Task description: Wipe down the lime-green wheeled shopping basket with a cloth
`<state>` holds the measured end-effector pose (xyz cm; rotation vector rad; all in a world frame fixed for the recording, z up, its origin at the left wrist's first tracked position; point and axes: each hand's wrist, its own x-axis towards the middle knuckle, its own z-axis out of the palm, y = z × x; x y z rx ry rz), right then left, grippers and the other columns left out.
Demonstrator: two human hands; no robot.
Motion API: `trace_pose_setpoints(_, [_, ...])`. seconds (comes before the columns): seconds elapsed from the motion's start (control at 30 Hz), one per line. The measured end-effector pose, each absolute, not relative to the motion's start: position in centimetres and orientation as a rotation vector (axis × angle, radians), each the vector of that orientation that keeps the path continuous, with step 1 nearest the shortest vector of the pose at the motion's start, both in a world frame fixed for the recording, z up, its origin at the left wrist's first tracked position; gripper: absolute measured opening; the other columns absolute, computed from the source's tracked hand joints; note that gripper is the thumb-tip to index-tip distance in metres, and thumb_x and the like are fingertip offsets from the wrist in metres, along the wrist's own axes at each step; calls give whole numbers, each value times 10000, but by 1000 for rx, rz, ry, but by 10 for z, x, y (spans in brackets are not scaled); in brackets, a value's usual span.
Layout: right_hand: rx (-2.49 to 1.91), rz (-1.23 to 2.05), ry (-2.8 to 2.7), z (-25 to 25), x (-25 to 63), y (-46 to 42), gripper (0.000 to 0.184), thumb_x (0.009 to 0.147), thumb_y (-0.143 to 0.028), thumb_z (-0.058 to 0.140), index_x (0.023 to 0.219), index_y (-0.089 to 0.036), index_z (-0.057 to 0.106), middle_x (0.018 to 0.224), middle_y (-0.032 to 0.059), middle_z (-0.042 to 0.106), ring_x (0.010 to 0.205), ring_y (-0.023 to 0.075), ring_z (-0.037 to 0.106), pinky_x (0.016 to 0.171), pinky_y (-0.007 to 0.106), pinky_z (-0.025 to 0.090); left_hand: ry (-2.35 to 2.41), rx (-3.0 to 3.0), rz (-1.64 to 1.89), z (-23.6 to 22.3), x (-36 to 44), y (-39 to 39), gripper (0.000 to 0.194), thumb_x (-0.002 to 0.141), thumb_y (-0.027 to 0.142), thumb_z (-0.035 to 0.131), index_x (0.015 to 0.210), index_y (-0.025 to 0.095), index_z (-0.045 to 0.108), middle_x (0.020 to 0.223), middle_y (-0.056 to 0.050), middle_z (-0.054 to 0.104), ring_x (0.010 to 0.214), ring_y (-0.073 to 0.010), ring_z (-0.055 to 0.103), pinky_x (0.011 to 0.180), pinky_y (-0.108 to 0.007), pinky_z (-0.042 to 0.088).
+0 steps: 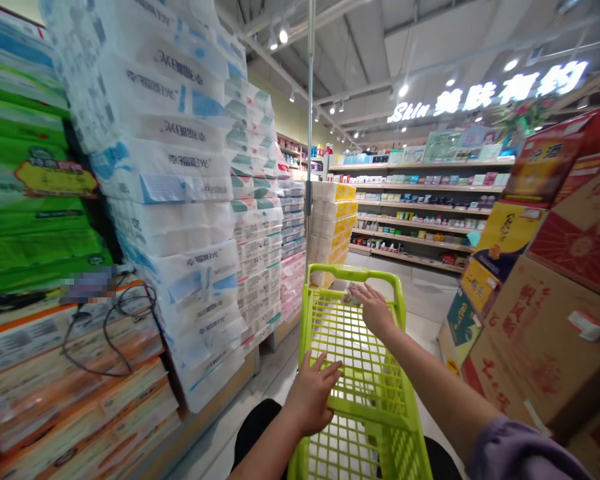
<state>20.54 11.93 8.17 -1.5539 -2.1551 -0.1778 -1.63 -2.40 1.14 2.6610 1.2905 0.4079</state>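
A lime-green plastic shopping basket with grid walls stands in front of me, between my knees. My left hand lies on its left side with the fingers spread, and nothing is in it. Near the basket's far rim, my right hand presses a small crumpled white cloth against the green plastic. The cloth is partly under my fingers, so whether it is fabric or paper I cannot tell. A thin metal pole rises by the basket's far left corner.
Tall stacks of wrapped tissue packs line the left side. Green packs and a dark cable are nearer. Cardboard cartons crowd the right. Shelves of small goods stand at the back, beyond the tiled floor.
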Motion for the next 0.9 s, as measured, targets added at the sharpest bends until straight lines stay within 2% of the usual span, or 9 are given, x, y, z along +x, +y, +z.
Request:
trace_pose_setpoints(0.17, [-1743, 40, -2027, 49, 186, 159, 795, 659, 93, 396, 1375, -241, 493, 1480, 53, 418, 1394, 223, 329, 1122, 420, 297, 1269, 2629, 345, 9, -19, -18, 787, 644, 259, 587, 1405, 278, 389, 1521, -13, 362, 1436, -335, 191, 1158, -609, 14])
trace_pose_setpoints(0.3, [-1691, 66, -2050, 29, 178, 158, 732, 664, 72, 387, 1333, -184, 540, 1471, 63, 430, 1408, 206, 300, 1135, 403, 273, 1270, 2604, 369, 11, -20, -19, 782, 645, 258, 577, 1404, 293, 391, 1521, 9, 361, 1432, -333, 207, 1160, -614, 4])
trace_pose_setpoints(0.43, [-1645, 60, -2079, 27, 182, 148, 753, 636, 85, 375, 1315, -181, 560, 1449, 57, 461, 1380, 185, 354, 1139, 371, 271, 1283, 2610, 368, 13, -19, -21, 775, 648, 252, 575, 1401, 286, 398, 1520, 0, 363, 1430, -342, 207, 1154, -626, 12])
trace_pose_setpoints(0.53, [-1634, 18, -2067, 26, 185, 137, 753, 630, 89, 377, 1288, -213, 585, 1424, 41, 493, 1349, 195, 407, 1120, 379, 306, 1271, 2639, 353, 12, -17, -22, 768, 654, 260, 582, 1399, 276, 398, 1521, -8, 362, 1431, -343, 203, 1152, -628, 15])
trace_pose_setpoints(0.73, [-1540, 10, -2126, 22, 187, 94, 785, 600, 107, 370, 1266, -235, 607, 1390, 30, 528, 1344, 202, 415, 1100, 391, 345, 1257, 2683, 404, 9, -13, -20, 752, 654, 271, 601, 1381, 277, 410, 1511, -7, 382, 1418, -338, 239, 1156, -610, 55])
trace_pose_setpoints(0.9, [-1462, 63, -2192, 9, 190, 40, 731, 637, 81, 404, 1247, -255, 625, 1366, 30, 549, 1292, 212, 483, 1083, 400, 380, 1267, 2705, 403, 10, -10, -21, 769, 623, 236, 620, 1367, 271, 429, 1499, -32, 400, 1417, -343, 247, 1154, -604, 56])
